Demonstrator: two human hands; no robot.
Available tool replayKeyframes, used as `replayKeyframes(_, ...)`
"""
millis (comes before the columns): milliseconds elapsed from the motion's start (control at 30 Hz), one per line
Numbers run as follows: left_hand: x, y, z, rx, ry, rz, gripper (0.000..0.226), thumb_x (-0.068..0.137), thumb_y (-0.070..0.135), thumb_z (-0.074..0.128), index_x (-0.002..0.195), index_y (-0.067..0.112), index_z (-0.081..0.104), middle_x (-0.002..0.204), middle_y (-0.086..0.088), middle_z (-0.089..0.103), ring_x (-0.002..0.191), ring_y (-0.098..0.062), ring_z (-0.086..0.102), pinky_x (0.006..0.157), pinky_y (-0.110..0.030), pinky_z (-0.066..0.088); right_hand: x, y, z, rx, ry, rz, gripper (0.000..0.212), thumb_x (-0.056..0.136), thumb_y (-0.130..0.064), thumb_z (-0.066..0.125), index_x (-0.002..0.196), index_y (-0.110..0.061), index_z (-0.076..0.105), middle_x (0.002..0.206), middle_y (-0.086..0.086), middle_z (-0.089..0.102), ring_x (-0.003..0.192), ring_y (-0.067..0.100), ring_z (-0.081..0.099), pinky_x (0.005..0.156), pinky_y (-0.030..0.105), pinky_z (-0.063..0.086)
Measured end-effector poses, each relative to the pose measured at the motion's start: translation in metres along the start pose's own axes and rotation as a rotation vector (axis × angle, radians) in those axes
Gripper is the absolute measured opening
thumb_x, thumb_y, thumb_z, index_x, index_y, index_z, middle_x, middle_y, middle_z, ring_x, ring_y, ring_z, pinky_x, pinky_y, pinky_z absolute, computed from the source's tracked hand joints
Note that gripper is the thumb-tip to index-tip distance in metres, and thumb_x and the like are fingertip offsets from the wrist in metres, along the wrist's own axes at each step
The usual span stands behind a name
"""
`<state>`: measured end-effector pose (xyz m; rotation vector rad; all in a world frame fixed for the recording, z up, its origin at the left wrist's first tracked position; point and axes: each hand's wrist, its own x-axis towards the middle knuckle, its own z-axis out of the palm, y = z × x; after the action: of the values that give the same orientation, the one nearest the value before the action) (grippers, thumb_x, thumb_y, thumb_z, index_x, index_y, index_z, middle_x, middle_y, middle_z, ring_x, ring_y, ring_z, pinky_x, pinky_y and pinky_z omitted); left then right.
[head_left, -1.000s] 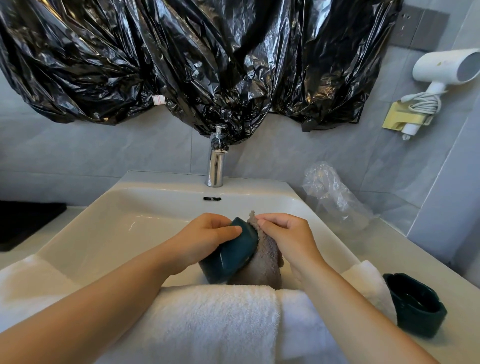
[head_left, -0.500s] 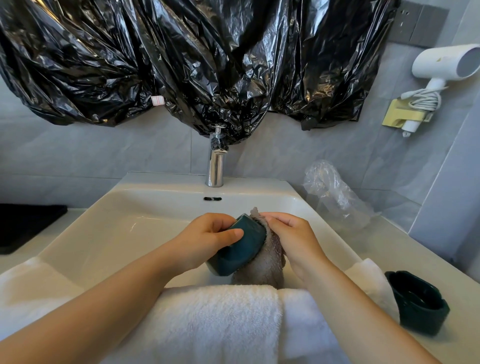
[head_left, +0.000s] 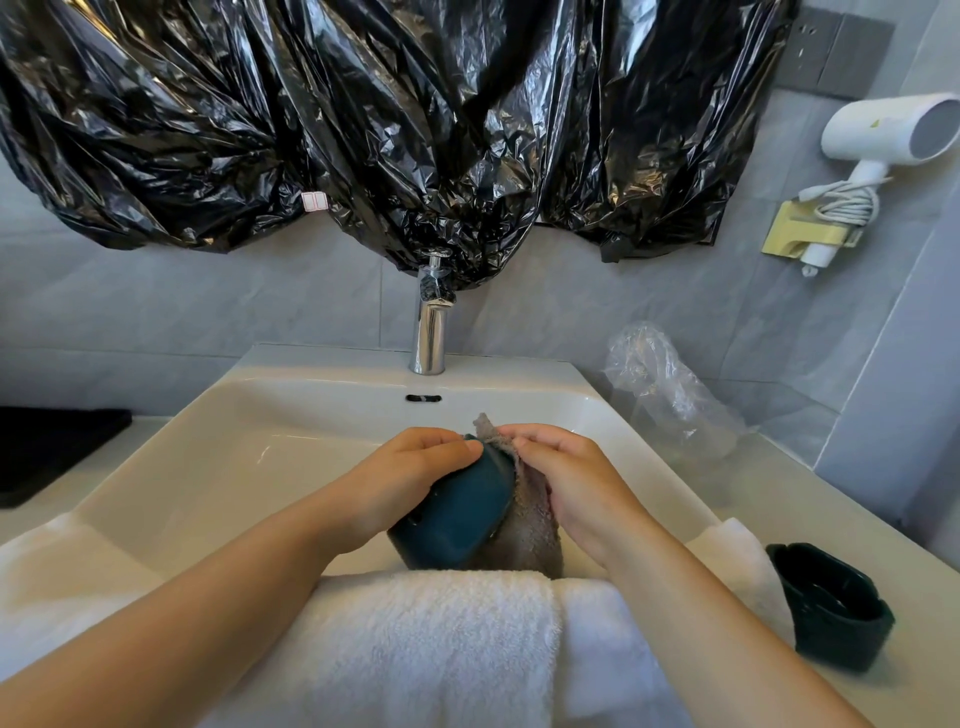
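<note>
Over the white sink basin (head_left: 218, 467), my left hand (head_left: 410, 478) grips a dark teal dish-shaped piece (head_left: 452, 514), tilted with its underside toward me. My right hand (head_left: 566, 483) holds a grey-brown cloth (head_left: 530, 525) pressed against the right side of that teal piece; the cloth's tip sticks up between my fingers. The inside of the teal piece is hidden by the cloth and my hands.
A white towel (head_left: 426, 639) lies over the sink's front edge. A second dark teal dish (head_left: 831, 603) sits on the counter at right. Behind stand a chrome tap (head_left: 430, 332), a crumpled clear plastic bag (head_left: 670, 395), black plastic sheeting (head_left: 363, 119) and a wall-mounted white hair dryer (head_left: 893, 130).
The teal piece has turned in my left hand, its lower end swinging left. My right hand has shifted the cloth slightly along its edge.
</note>
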<state>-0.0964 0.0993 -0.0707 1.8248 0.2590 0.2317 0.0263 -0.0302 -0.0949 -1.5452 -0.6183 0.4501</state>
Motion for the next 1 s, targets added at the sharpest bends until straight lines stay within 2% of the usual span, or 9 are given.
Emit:
replayKeyframes(133,0.001,0.000,0.000,0.011,0.050,-0.012,0.032,0.095,0.040,0.053,0.086,0.014,0.069,0.073,0.000,0.070,0.065,-0.013,0.064,0.057,-0.021,0.047,-0.004,-0.004,0.002,-0.106,0.002,-0.097,0.027,0.098,-0.015,0.053,0.097,-0.030,0.075,0.111,-0.001,0.072,0.111,0.017,0.063,0.101,0.040,0.050)
replayKeyframes(267,0.006,-0.004,-0.001,0.047,0.147,-0.053,0.041,0.096,0.036,0.054,0.096,-0.003,0.068,0.072,-0.008,0.066,0.064,-0.017,0.058,0.060,-0.024,0.044,-0.010,-0.009,0.003,-0.179,-0.013,-0.193,0.024,0.097,-0.011,0.054,0.103,-0.023,0.073,0.107,-0.005,0.072,0.104,0.009,0.064,0.091,0.021,0.052)
replayKeyframes(400,0.008,-0.008,-0.003,0.148,0.162,-0.034,0.033,0.097,0.029,0.054,0.095,0.000,0.069,0.087,-0.020,0.069,0.071,-0.019,0.059,0.067,-0.028,0.045,-0.011,-0.008,0.009,-0.316,0.027,-0.269,0.024,0.098,-0.012,0.053,0.113,-0.019,0.071,0.104,-0.012,0.068,0.100,0.001,0.062,0.076,0.002,0.046)
replayKeyframes(500,0.006,-0.008,0.000,0.256,0.110,0.035,0.025,0.097,0.026,0.053,0.092,0.007,0.069,0.092,-0.016,0.070,0.073,-0.017,0.060,0.066,-0.025,0.048,-0.007,-0.006,0.011,-0.379,0.093,-0.277,0.028,0.100,-0.015,0.050,0.121,-0.017,0.067,0.117,-0.006,0.067,0.109,0.007,0.058,0.080,0.003,0.044)
replayKeyframes(600,0.006,-0.007,0.001,0.259,0.081,0.067,0.022,0.097,0.023,0.053,0.092,0.008,0.069,0.093,-0.015,0.070,0.080,-0.021,0.063,0.072,-0.029,0.051,-0.006,-0.007,0.008,-0.362,0.126,-0.282,0.029,0.101,-0.015,0.048,0.124,-0.017,0.066,0.122,-0.004,0.066,0.113,0.008,0.056,0.082,0.003,0.041)
replayKeyframes(733,0.005,-0.009,-0.001,0.273,0.082,0.100,0.022,0.095,0.021,0.055,0.089,0.006,0.069,0.090,-0.020,0.068,0.074,-0.020,0.058,0.069,-0.031,0.048,-0.010,-0.006,0.010,-0.381,-0.012,-0.400,0.029,0.099,-0.014,0.052,0.122,-0.021,0.068,0.120,-0.009,0.068,0.114,0.002,0.059,0.091,0.009,0.047)
replayKeyframes(800,0.004,-0.009,-0.001,0.276,0.090,0.110,0.022,0.095,0.021,0.055,0.087,0.006,0.069,0.089,-0.020,0.068,0.071,-0.018,0.057,0.067,-0.029,0.047,-0.008,-0.005,0.012,-0.383,-0.018,-0.405,0.029,0.099,-0.015,0.053,0.121,-0.022,0.069,0.120,-0.010,0.068,0.113,0.002,0.059,0.091,0.009,0.047)
replayKeyframes(900,0.005,-0.009,0.000,0.245,0.061,0.125,0.024,0.096,0.020,0.055,0.093,0.001,0.069,0.090,-0.020,0.069,0.072,-0.016,0.060,0.069,-0.027,0.050,-0.003,-0.004,0.009,-0.310,0.038,-0.314,0.028,0.100,-0.016,0.050,0.118,-0.022,0.070,0.117,-0.008,0.069,0.111,0.006,0.060,0.088,0.011,0.050)
replayKeyframes(1000,0.003,-0.008,0.001,0.182,0.029,0.145,0.022,0.096,0.018,0.054,0.092,0.001,0.069,0.080,-0.011,0.069,0.069,-0.011,0.060,0.065,-0.020,0.049,0.002,-0.004,0.004,-0.106,0.059,-0.109,0.027,0.101,-0.017,0.048,0.114,-0.018,0.071,0.114,0.000,0.071,0.111,0.018,0.063,0.095,0.029,0.053)
